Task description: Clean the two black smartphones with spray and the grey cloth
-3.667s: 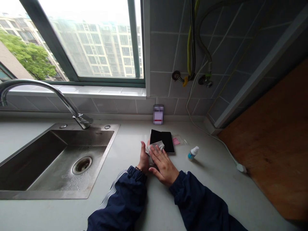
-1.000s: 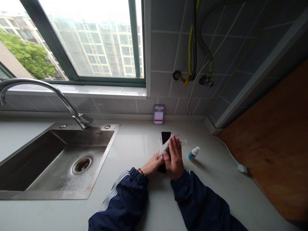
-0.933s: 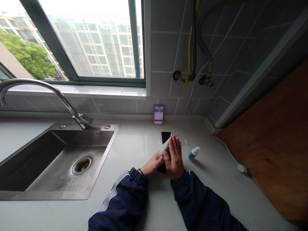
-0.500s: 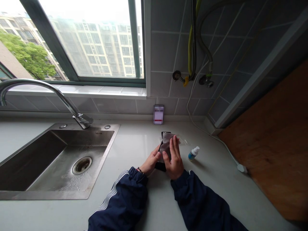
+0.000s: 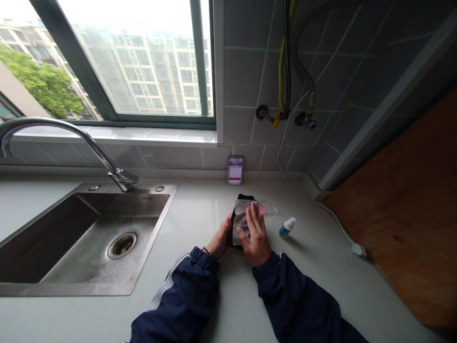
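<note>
Grey cloth [image 5: 240, 215] under R hand [image 5: 257, 242], fingers laid flat; L hand [image 5: 218, 242] grips black slab [image 5: 229, 239] beneath, on or just above counter [image 5: 193, 305], can't tell. Prob. mid-wipe; next move calls for firm L grip, light R pressure. Pink pc. [image 5: 263, 209] just beyond; btl. [image 5: 287, 228] apart, to R.

A small bottle [image 5: 286, 228] stands on the countertop [image 5: 321, 271].

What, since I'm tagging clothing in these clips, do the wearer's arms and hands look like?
Both arms wear dark navy sleeves with gathered cuffs. The left sleeve carries narrow white stripes lengthwise; a little white also shows near the right sleeve's cuff. The left hand and right hand are ungloved, with a dark bracelet at the left wrist.
</note>
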`<state>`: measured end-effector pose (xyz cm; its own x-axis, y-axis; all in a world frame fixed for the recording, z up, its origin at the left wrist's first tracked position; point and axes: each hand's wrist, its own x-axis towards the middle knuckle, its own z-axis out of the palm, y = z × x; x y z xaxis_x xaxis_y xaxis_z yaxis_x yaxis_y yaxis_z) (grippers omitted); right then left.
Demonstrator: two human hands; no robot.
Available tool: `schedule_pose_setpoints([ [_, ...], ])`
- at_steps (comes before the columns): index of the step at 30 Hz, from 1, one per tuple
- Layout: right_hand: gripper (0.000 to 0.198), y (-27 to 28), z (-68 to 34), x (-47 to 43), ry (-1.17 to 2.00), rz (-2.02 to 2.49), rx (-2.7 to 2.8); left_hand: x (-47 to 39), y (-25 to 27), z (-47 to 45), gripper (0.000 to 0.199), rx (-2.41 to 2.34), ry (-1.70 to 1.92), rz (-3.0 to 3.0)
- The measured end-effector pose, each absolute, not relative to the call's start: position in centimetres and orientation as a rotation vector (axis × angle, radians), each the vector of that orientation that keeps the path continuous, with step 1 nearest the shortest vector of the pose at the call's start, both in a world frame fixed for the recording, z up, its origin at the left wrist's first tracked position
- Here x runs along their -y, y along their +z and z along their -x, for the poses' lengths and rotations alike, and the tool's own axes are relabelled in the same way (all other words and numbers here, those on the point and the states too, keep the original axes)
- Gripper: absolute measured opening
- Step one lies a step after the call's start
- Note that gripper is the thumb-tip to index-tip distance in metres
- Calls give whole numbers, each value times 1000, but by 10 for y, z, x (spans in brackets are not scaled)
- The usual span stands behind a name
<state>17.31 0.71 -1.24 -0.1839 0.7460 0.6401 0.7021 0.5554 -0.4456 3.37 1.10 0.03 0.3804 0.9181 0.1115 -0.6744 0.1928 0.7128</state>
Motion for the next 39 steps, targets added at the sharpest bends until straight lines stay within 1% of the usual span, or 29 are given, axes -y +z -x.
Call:
schedule_pose_setpoints([
  [4, 68, -13, -173, -7, 56, 1157, 1970, -13, -2, -33, 67, -390, 1157, -699],
  [12, 65, -14, -172, -5, 75, 1164, 2010, -14, -3, -33, 61, -416, 1166, -584],
  [17, 65, -16, -171, -3, 147, 1166, 2063, -13, 3, -31, 60, -506, 1158, -505],
  [22, 66, -15, -170, 1, 225, 1122, 2154, -16, 1, -28, 63, -550, 1185, -474],
  [29, 65, -11, -168, 4, 274, 1071, 2227, -17, 3, -28, 59, -528, 1289, -471],
  [35, 66, -10, -166, 7, 346, 1021, 2259, -17, 5, -24, 67, -557, 1265, -351],
  [39, 68, -9, -165, 9, 389, 984, 2281, -18, 7, -23, 62, -555, 1325, -321],
])
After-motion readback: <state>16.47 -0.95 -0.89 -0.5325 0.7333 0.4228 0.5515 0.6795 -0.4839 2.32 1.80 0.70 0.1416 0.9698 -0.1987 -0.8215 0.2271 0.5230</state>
